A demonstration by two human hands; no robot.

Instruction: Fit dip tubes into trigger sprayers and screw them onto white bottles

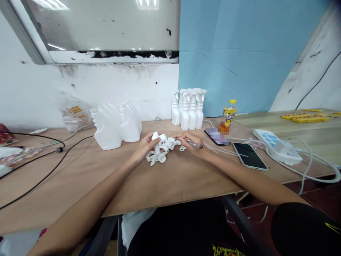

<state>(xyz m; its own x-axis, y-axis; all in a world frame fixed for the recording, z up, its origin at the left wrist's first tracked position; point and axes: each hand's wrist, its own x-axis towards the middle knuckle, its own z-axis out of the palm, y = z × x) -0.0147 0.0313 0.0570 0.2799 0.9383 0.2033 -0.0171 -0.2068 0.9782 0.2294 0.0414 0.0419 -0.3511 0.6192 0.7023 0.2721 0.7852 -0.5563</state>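
Note:
My left hand (145,147) is closed around a white plastic sprayer head (156,136), held just above the table. In my right hand (193,139) is a slim, pen-like tool with a brownish handle (197,145), its tip pointing left toward the sprayer parts. Loose white sprayer heads and parts (159,156) lie in a heap below and between the hands. A small white ring (182,148) rests on the wood beside my right hand.
White bottles without heads (108,129) stand behind my left hand. Several bottles with sprayers (192,112) stand at the back. To the right are a drink bottle (227,117), a phone (249,156), another phone (213,137) and a power strip (277,145). Black cables (64,161) cross the left side.

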